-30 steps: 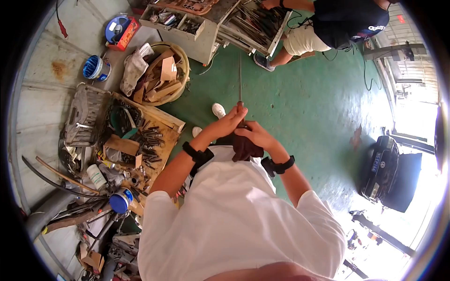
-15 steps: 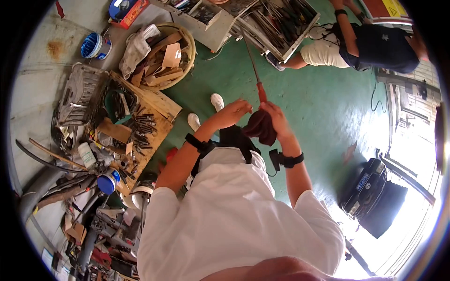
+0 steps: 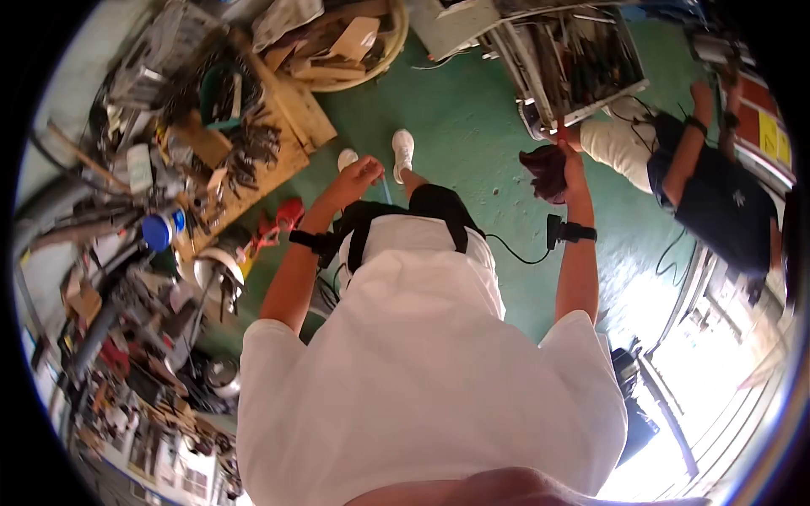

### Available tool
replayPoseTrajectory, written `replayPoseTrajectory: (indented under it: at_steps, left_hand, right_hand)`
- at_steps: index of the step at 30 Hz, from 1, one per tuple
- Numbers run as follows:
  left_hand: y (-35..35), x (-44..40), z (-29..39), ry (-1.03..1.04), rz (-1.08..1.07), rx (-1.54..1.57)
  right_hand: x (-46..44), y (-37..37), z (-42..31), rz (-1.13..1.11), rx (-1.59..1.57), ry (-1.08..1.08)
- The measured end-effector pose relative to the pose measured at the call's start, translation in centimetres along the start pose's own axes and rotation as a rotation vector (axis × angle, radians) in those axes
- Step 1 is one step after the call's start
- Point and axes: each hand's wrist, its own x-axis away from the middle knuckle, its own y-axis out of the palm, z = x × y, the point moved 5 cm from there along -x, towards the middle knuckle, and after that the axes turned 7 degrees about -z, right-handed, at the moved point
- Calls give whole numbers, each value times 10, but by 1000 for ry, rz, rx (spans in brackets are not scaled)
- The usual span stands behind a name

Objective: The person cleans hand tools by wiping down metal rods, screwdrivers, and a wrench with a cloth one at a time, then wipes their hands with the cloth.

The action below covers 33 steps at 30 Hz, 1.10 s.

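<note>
My right hand (image 3: 575, 169) is closed around a dark red cloth (image 3: 547, 173) and the red handle of a long screwdriver (image 3: 561, 128), whose thin shaft points up over the open tool drawer (image 3: 629, 87). The cloth hangs in a bunch on the inner side of this hand. In front of my waist on the left, my left hand (image 3: 361, 174) has its fingers curled together, and whatever may be in them is too small to name. A thin pale blue streak shows just beside its fingertips.
A person (image 3: 713, 181) in dark top and light shorts is at the right, beside the drawer. On the left stand a wooden bench (image 3: 291, 126) with many loose metal tools, a round tub (image 3: 396, 42) of cardboard and wood scraps, and a blue-lidded container (image 3: 159, 230). A cable hangs near my right wrist.
My hands have moved far apart, the right one outward with cloth and screwdriver, the left one toward the bench side. The view has turned, and the drawer and other person appear farther right and lower.
</note>
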Motion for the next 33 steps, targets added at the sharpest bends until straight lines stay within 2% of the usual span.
replayPoseTrajectory:
  at_steps: [1, 5, 7, 11, 12, 14, 15, 18, 19, 22, 24, 25, 27, 30, 33]
  left_hand:
    - [-1, 5, -7, -3, 30, 11]
    - [3, 18, -23, 12, 151, 112]
    - [5, 27, -30, -92, 257, 168]
    - [3, 44, -49, -169, 335, 140]
    - [1, 49, -65, -178, 380, 216]
    - [-1, 55, -68, -180, 434, 290]
    - [-1, 63, -60, -204, 495, 285]
    - [-5, 81, -52, -209, 608, 291]
    - [-8, 88, -51, -199, 632, 298]
    - [-10, 108, -55, -170, 726, 285]
    - [-8, 122, -52, -186, 780, 293]
    - [-6, 129, -51, -208, 788, 292]
    - [-8, 145, -56, -221, 834, 289]
    - [-21, 162, -65, -270, 853, 342]
    - [-40, 180, -73, -215, 877, 400]
  right_hand:
    - [-15, 0, -2, -79, -7, -63]
    - [-49, 5, -9, 0, 29, -45]
    - [-67, 6, -19, 10, 53, -49]
    - [-116, -8, -25, -36, 159, -57]
    - [-148, -31, -18, -47, 274, -66]
    - [-167, -38, -30, 88, 707, -168]
    - [-168, -37, -29, 75, 708, -174]
    - [-219, -66, -32, 243, 1251, -161]
    - [-202, -49, -44, 263, 1251, -162]
    - [-286, -96, 6, 233, 1574, -422]
    - [-273, -78, -2, 190, 1590, -392]
    - [-276, -79, 0, 190, 1603, -266]
    - [-273, -71, 3, 230, 1585, -149]
    - [-253, -61, -1, 388, 1446, 5]
    - [-217, -51, -6, 597, 1233, 162]
